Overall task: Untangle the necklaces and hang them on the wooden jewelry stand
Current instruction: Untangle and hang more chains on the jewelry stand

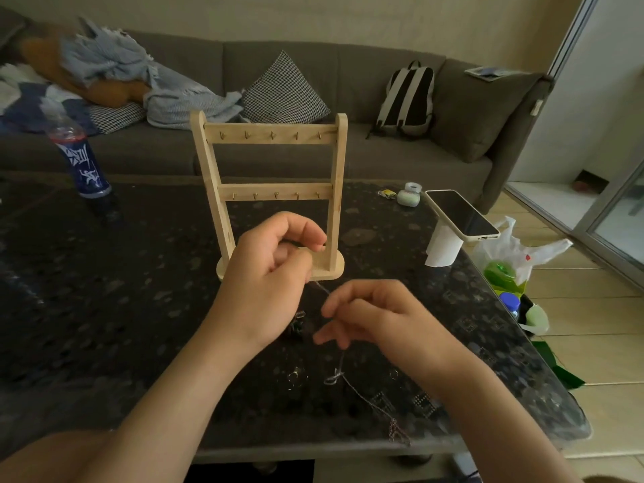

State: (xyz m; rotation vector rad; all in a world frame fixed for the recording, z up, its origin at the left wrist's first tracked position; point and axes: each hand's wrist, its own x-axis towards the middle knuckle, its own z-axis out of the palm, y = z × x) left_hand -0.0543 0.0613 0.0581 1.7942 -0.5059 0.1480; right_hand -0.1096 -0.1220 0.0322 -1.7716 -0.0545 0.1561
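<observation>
- The stand [265, 129] is seen upright on the table [104, 273], with two crossbars that each carry a row of small hooks. Its base and lower left post are partly covered by the left hand [275, 259].
- The left hand is held just in front of the stand's base with its fingers curled, and a thin chain [322, 289] is pinched between thumb and forefinger. The exact point of grip is hidden by the fingers.
- The right hand [376, 315] is held nearer the camera than the stand and slightly to its right. Its fingers are curled narrowly and the chain is gripped at the fingertips.
- Between the hands the chain is drawn out in a short slanted line. Below the right hand it drops to a knot [334, 378] and trails across the table to the near edge, well in front of the stand.
- The chain is so fine that it cannot be told whether one necklace or several are joined.
- A dark cluster [296, 324] is glimpsed beneath the left wrist, but it cannot be made out.
- A bottle [83, 158] is seen left of the stand, blurred.
- Right of the stand, a phone [460, 214] is laid on a paper roll [441, 249].
- Behind the stand, a sofa [383, 158] with a backpack [407, 99] is seen.
</observation>
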